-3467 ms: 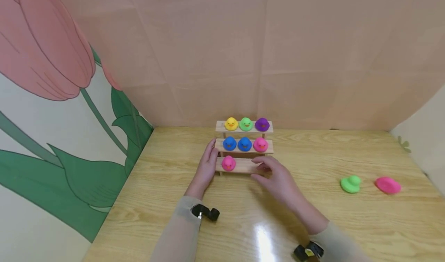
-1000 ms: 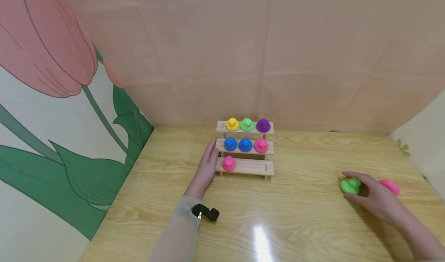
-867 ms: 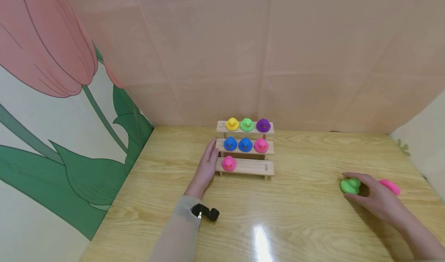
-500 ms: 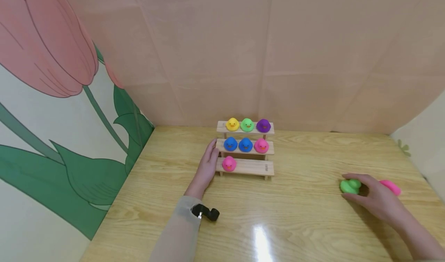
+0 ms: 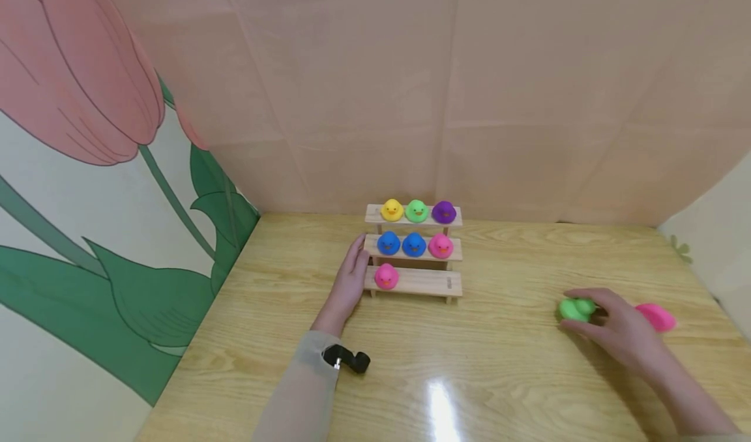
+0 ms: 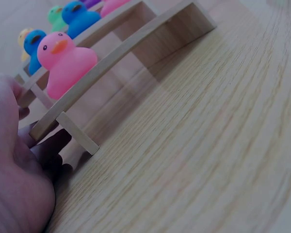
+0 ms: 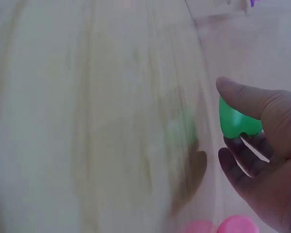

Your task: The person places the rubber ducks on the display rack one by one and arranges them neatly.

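My right hand [image 5: 624,328] pinches a green rubber duck [image 5: 576,309] between thumb and fingers, on the right of the table. In the right wrist view this duck [image 7: 237,119] is clear of the tabletop, with a gap above its reflection. My left hand [image 5: 346,285] lies along the left end of a small three-step wooden rack [image 5: 425,281], touching it with fairly straight fingers. On the lowest step a pink rubber duck [image 5: 386,276] sits at the left end, and it also shows as a pink duck [image 6: 68,63] close to the left hand in the left wrist view.
The middle step carries two blue ducks [image 5: 414,244] and a pink duck [image 5: 441,246]. On top stand a yellow duck [image 5: 392,210], a green duck [image 5: 416,210] and a purple duck [image 5: 444,212]. Another pink duck [image 5: 657,317] lies on the table [image 5: 504,377] behind the right hand.
My right hand went from the rack's lowest step to the green duck on the right, took hold of it, and has now shifted it slightly left. The left hand stays at the rack.
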A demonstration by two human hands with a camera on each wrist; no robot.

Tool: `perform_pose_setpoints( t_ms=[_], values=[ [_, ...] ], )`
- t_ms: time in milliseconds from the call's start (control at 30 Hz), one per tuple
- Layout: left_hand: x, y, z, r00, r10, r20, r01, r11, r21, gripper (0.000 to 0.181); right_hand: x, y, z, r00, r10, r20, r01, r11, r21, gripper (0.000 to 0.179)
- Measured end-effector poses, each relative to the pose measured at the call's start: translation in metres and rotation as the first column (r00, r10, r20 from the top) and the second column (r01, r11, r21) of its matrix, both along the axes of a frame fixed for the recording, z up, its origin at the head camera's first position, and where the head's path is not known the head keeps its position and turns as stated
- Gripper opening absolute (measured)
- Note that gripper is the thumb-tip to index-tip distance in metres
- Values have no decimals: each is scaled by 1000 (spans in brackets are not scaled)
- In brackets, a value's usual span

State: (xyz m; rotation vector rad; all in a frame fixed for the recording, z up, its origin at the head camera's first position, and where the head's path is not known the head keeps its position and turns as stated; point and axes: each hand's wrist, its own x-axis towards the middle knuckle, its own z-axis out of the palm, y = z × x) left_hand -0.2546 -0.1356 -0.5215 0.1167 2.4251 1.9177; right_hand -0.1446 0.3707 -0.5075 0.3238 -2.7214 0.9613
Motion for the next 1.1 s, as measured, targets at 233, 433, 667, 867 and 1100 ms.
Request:
perform_pose_setpoints(
  t_ms=[233, 433, 667, 867, 1100],
  values=[
    [0, 0, -1, 1000, 3, -7, -2, 1000, 7, 56, -4, -18, 5, 1000, 14, -2, -14, 998, -58, 51],
    [0, 0, 0, 1000, 0, -15, 0, 1000, 8, 56, -7, -37, 10, 1000, 6, 23, -5, 999, -52, 49],
    [-1, -1, -2, 1000, -4, -17, 4, 1000, 9, 55, -11, -58, 10, 999, 36, 14, -35, 995, -92, 45],
    [-3, -1, -4, 1000, -10, -14, 10, 1000, 10, 57, -15, -75, 11, 999, 31, -34, -34, 996, -88, 40],
    [-3, -1, -5, 1000, -9, -19, 10, 1000, 13, 55, -19, -94, 11, 998, 51, -24, -53, 993, -103, 38]
  ],
)
